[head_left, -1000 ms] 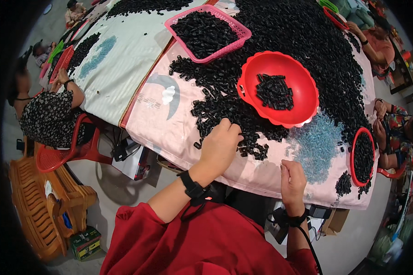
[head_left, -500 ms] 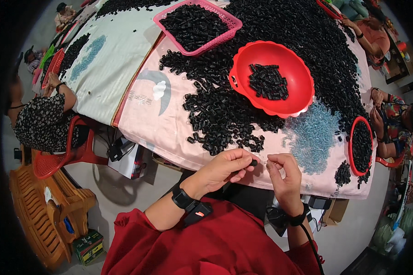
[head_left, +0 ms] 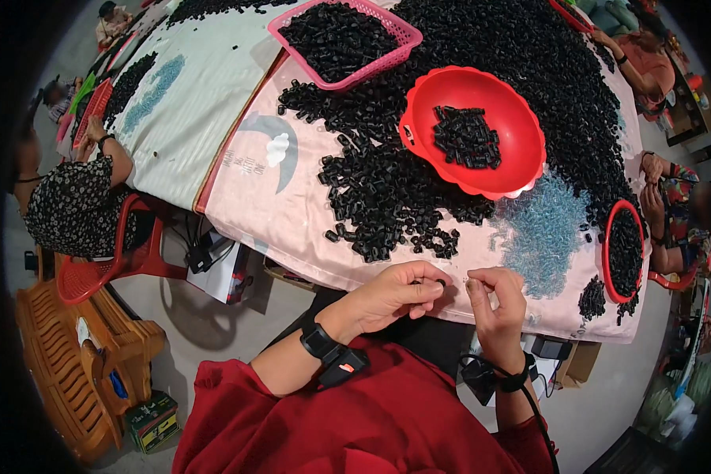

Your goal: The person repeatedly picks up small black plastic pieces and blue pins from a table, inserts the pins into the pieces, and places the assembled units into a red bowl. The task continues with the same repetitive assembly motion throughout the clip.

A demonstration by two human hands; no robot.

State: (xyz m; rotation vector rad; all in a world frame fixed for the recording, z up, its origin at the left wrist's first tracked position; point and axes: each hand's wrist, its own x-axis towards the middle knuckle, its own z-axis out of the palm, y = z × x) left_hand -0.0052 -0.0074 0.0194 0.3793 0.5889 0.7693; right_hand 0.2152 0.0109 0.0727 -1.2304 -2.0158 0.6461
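My left hand (head_left: 391, 300) is closed in a pinch over the table's near edge. A small black plastic piece shows as a dark bit between its thumb and forefinger, mostly covered by them. Just to the right, my right hand (head_left: 499, 304) pinches thumb against forefinger; whatever sits there is too small to make out. A narrow gap separates the two hands. Beyond them lies a heap of small black plastic pieces (head_left: 387, 205). A patch of tiny clear bluish pieces (head_left: 547, 237) is spread beyond my right hand.
A scalloped red bowl (head_left: 521, 118) holds more black pieces. Behind it on the left stands a pink basket (head_left: 407, 41), full of them. On the right is a round red tray (head_left: 608, 253). Other people sit around the tables, one on a red chair (head_left: 118, 265) at left.
The black piece poked out past my left fingertips before; now the thumb and fingers mostly cover it. My right hand has shifted slightly to the right.
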